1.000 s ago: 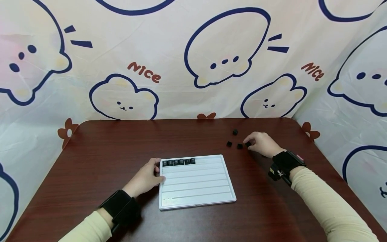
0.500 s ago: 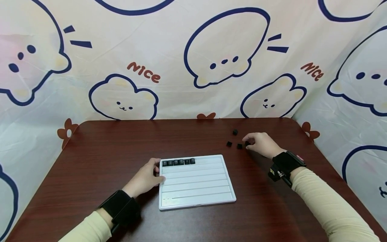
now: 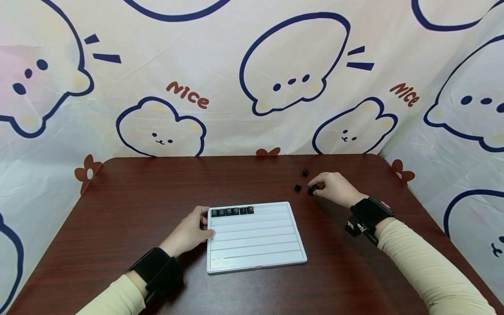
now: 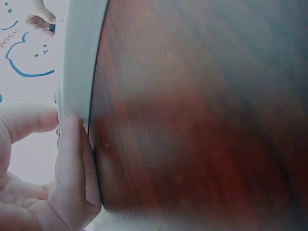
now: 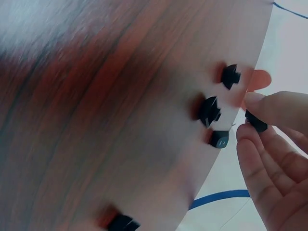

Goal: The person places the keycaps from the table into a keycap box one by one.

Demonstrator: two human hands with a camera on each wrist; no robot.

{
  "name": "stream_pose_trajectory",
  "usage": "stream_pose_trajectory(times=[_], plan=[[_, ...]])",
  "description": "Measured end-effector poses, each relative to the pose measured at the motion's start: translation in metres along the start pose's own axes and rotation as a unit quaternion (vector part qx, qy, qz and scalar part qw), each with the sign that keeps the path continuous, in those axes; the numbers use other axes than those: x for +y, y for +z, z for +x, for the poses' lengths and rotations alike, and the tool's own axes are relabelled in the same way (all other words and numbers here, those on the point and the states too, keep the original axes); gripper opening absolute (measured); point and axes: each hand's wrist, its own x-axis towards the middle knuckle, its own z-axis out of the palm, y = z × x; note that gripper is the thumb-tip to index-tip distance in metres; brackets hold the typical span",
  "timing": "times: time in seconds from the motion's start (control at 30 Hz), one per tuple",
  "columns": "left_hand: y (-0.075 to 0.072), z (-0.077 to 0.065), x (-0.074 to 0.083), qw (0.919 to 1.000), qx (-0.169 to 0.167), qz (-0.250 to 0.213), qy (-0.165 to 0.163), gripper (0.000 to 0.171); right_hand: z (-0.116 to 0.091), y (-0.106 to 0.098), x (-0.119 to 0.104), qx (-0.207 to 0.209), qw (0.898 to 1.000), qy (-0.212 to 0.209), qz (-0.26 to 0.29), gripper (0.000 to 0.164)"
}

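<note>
My left hand (image 3: 190,231) grips the left edge of a white ridged tray (image 3: 256,240), thumb over its rim; in the left wrist view the fingers (image 4: 70,163) pinch that edge. Several black keycaps (image 3: 233,211) stand in a row along the tray's top left. Beyond the tray, at the back right, my right hand (image 3: 336,189) pinches a black keycap (image 5: 256,121) between thumb and fingertips. Close by its fingertips lies a keycap with pale marks (image 5: 220,139); two others, one farther back (image 3: 305,172) and one to the left (image 3: 298,188), rest on the table.
The brown wooden table (image 3: 138,197) has its back edge against a printed cloth (image 3: 220,127), which also hangs at both sides. Another keycap (image 5: 124,224) shows at the bottom of the right wrist view. A black strap device (image 3: 372,214) sits on the right wrist.
My right hand has shifted left with the keycap it pinches, and now overlaps the neighbouring keycap in the head view. The left hand and tray stay in place.
</note>
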Motion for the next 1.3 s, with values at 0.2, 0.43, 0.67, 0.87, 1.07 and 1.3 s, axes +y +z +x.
stream_pose_trajectory(times=[0.2, 0.43, 0.67, 0.87, 1.07, 1.3], plan=[[0.001, 0.001, -0.001, 1.0000, 0.002, -0.001, -0.001, 0.066, 0.003, 0.003, -0.007, 0.004, 1.000, -0.019, 0.004, 0.026], [0.001, -0.001, -0.001, 1.0000, 0.004, -0.002, -0.003, 0.065, 0.004, 0.007, -0.012, 0.000, 1.000, -0.021, 0.020, 0.023], [0.001, -0.002, -0.001, 1.0000, 0.004, -0.001, 0.005, 0.065, 0.006, 0.011, -0.016, -0.011, 0.999, -0.024, 0.032, 0.020], [0.001, -0.002, -0.002, 0.9999, 0.002, -0.005, 0.011, 0.066, 0.007, 0.012, -0.025, -0.028, 0.998, -0.039, 0.044, 0.025], [0.000, -0.002, -0.003, 0.9998, 0.003, -0.001, 0.019, 0.066, 0.007, 0.017, -0.038, -0.037, 0.996, -0.062, 0.060, 0.024], [0.000, -0.002, -0.002, 0.9998, 0.005, 0.002, 0.017, 0.066, 0.010, 0.021, -0.055, -0.044, 0.993, -0.074, 0.077, 0.023]])
